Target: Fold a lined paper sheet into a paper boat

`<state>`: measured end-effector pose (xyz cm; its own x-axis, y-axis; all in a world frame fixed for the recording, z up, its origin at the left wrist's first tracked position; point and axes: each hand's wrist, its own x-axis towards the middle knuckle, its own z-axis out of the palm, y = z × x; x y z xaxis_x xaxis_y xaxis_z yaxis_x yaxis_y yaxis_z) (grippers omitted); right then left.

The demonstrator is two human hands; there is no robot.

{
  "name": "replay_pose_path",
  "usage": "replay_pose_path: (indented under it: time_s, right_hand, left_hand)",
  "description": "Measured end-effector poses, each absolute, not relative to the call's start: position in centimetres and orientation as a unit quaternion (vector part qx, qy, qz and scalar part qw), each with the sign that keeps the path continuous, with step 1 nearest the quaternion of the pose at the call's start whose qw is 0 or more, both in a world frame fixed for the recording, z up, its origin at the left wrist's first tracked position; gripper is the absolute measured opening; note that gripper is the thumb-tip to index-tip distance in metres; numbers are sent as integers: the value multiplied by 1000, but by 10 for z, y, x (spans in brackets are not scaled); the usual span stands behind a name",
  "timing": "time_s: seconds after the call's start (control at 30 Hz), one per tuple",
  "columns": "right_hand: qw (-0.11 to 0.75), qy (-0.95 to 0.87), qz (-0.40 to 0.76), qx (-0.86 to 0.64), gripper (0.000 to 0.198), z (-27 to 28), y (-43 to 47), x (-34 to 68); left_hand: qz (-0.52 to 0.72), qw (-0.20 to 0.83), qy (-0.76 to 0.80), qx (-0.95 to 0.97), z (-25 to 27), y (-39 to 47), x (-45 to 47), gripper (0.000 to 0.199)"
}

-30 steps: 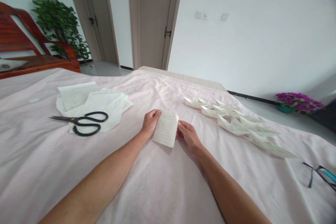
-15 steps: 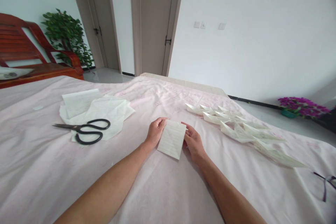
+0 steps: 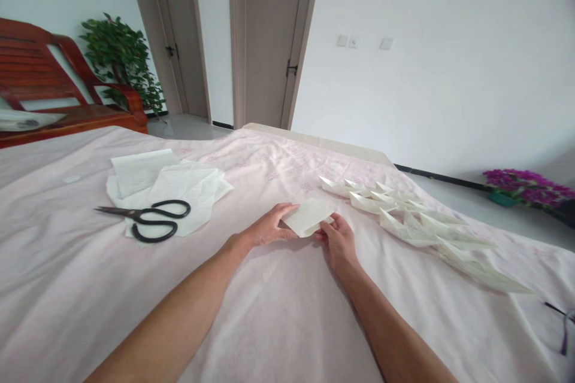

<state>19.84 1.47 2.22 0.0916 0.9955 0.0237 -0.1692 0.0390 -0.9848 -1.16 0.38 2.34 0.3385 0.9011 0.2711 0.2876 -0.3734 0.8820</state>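
Between my two hands is a small folded sheet of lined paper (image 3: pixel 309 216), held just above the pink-white cloth (image 3: pixel 269 311). My left hand (image 3: pixel 272 225) grips its left side, thumb and fingers on opposite edges. At the right corner, my right hand (image 3: pixel 336 236) pinches the paper between thumb and fingers. Several folded paper boats (image 3: pixel 404 224) stand in rows to the right. Black-handled scissors (image 3: pixel 155 218) lie on a loose stack of lined sheets (image 3: pixel 186 188) to the left.
Glasses (image 3: pixel 563 323) lie at the right edge of the cloth. Beyond the covered surface are a red wooden chair (image 3: pixel 40 66), a green plant (image 3: pixel 119 57), doors (image 3: pixel 272 36) and purple flowers (image 3: pixel 525 187) on the floor. A paper scrap (image 3: pixel 70 179) lies far left.
The folded paper has turned from upright to a slanted position, its lower end swinging up. My left hand has shifted down along its side. The view has moved slightly.
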Motion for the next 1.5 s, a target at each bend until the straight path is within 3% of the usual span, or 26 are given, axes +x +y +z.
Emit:
replay_pose_path:
  time_s: [0.17,0.4,0.6,0.8,0.9,1.13,1.37,1.5]
  right_hand:
    - [571,-433,506,-481,54,22,13,200]
    - [515,-510,467,-506,53,24,8,201]
    - [470,-729,174,-467,32,32,0,215]
    - [328,-883,21,-334,54,49,-13,208]
    - [287,-899,-22,-330,49,45,-12,203]
    - [287,-902,-22,-323,34,30,-3,210]
    - [292,-891,48,-345,18,37,-11,208]
    - [268,-875,57,-399,30,38,-10,206]
  left_hand:
    - [397,526,402,636,27,5,-13,70]
    - [485,536,406,559,21,14,-13,52]
    - [522,525,433,514,7,22,-16,49]
    - [563,539,419,466,8,10,-14,49]
    - [573,602,359,424,12,3,-8,51]
    - [593,659,322,332,23,-3,-5,46]
    - [549,671,327,375,20,-8,-4,43]
    - [524,656,344,421,17,-9,-2,47]
